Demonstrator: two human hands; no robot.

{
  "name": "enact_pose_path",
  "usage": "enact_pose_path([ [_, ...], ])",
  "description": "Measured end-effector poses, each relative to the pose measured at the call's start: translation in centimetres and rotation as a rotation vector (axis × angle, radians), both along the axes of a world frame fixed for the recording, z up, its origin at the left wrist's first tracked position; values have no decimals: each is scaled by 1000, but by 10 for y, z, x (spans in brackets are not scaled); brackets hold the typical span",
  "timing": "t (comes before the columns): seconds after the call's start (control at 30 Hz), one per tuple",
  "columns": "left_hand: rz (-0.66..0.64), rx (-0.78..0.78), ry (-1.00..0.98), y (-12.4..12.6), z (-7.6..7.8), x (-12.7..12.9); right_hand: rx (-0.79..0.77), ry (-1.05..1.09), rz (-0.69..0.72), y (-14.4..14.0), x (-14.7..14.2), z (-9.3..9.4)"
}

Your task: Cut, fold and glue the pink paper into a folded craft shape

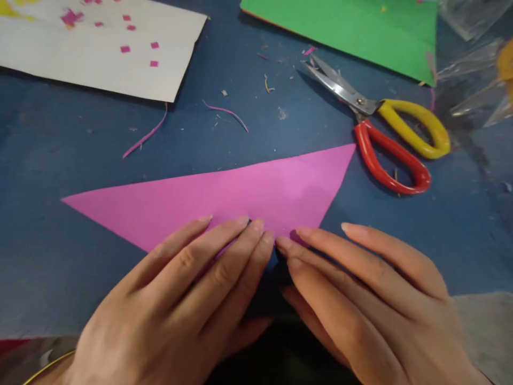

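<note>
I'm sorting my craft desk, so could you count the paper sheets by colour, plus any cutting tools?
Pink paper, a folded triangle under both hands: 1
Green paper: 1
White paper, dotted with small pink bits: 1
Scissors, one yellow and one red handle: 1
Total: 4

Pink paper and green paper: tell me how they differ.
The pink paper is a triangle lying near, with both the left hand and right hand pressing its lower edge; the green paper lies farther back, untouched, partly cut off by the frame. Both lie flat on the blue table.
</note>
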State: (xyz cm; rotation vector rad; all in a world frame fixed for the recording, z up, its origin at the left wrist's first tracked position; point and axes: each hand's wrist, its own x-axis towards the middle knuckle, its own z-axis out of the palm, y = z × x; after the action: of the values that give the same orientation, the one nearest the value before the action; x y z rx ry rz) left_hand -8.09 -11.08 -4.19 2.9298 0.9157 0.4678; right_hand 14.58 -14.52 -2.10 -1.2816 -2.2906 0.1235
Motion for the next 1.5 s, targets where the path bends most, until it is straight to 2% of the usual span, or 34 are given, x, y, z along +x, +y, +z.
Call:
enact_pose_path([
  [0.07,2,23,25,-5,1,1,157,-136,43,-4,1,-4],
  [0.13,7,45,41,-10,2,3,221,-183,31,-11,0,-11],
  [0.3,61,67,71,-17,6,10,219,-167,-49,-19,-2,-18],
  [0.43,102,70,82,-19,7,13,232,-209,-7,-18,-2,-16],
  [0.6,93,84,75,-18,7,13,205,-251,14,-18,-6,-15],
  [0.83,100,102,68,-19,4,13,125,-96,-10,-22,-5,-22],
  [0.93,120,95,59,-21,1,13,156,-39,-62,-27,-1,-24],
  [1.07,137,93,37,-21,-2,14,232,-74,-131,-27,-3,-20],
  [1.37,133,91,-19,-19,-6,13,185,-175,-64,-13,-13,-17],
  [1.5,163,61,-55,-19,-8,14,127,-132,-51,-12,-10,-17],
])
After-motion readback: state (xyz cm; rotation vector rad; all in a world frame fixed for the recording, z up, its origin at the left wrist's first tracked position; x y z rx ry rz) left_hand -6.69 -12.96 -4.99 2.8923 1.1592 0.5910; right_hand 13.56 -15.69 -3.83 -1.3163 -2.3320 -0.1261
